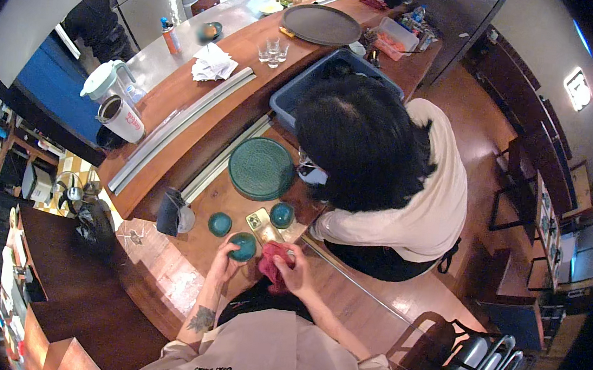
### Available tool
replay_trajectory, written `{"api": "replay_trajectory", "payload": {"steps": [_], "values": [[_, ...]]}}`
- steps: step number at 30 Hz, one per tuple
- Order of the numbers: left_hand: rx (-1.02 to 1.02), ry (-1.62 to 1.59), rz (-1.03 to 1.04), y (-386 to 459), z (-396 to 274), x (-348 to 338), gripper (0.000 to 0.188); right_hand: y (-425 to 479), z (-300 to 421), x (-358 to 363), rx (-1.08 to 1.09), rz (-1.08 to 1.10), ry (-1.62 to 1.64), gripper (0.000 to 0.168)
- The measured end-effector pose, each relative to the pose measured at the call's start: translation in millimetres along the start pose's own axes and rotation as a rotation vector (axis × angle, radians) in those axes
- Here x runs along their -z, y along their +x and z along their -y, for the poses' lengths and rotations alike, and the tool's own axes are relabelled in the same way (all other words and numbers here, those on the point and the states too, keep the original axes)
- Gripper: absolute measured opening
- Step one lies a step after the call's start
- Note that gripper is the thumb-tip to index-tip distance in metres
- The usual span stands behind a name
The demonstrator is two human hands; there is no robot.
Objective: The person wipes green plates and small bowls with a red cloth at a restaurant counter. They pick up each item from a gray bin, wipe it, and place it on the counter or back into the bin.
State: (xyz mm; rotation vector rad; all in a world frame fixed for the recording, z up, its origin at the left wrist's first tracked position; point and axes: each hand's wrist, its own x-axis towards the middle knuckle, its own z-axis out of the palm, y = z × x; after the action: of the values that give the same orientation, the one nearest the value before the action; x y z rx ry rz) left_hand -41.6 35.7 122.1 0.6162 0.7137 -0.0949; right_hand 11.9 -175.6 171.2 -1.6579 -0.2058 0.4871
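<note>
My left hand point(226, 261) grips a small teal bowl point(243, 247) by its side, just above the front of the wooden counter. Bunched in my right hand point(297, 272) is a red cloth point(273, 267), a little to the right of that bowl and apart from it. Two more small teal bowls rest on the counter beyond my hands, one at the left point(219, 224) and another at the right point(281, 216). Between them lies a gold-coloured phone point(263, 225), its camera side up. Farther back sits a round, textured green plate point(261, 168).
A co-worker point(373, 154) leans over the counter close on my right, beside a blue-grey plastic tub point(283, 95). A dark cup-like object point(170, 212) stands at the left. The raised ledge holds glasses point(272, 52), papers point(214, 63), a round tray point(321, 25) and a pitcher point(105, 82).
</note>
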Motion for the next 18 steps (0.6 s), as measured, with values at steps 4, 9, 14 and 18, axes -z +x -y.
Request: {"api": "replay_trajectory", "payload": {"steps": [4,9,14,18], "values": [[0.137,-0.207,0.152,-22,3,12,0.048,-14,42,-24,0.205,-0.066,-0.164,0.042],[0.091,-0.174,0.197,-54,-14,-34,0.06,-25,60,-36,0.444,-0.186,-0.349,0.04],[-0.053,0.105,0.386,-42,-4,-19,0.049,-26,53,-45,0.304,-0.149,-0.721,0.035],[-0.23,0.234,0.311,-46,6,-24,0.039,-20,58,-62,0.158,-0.133,-0.782,0.031]]}}
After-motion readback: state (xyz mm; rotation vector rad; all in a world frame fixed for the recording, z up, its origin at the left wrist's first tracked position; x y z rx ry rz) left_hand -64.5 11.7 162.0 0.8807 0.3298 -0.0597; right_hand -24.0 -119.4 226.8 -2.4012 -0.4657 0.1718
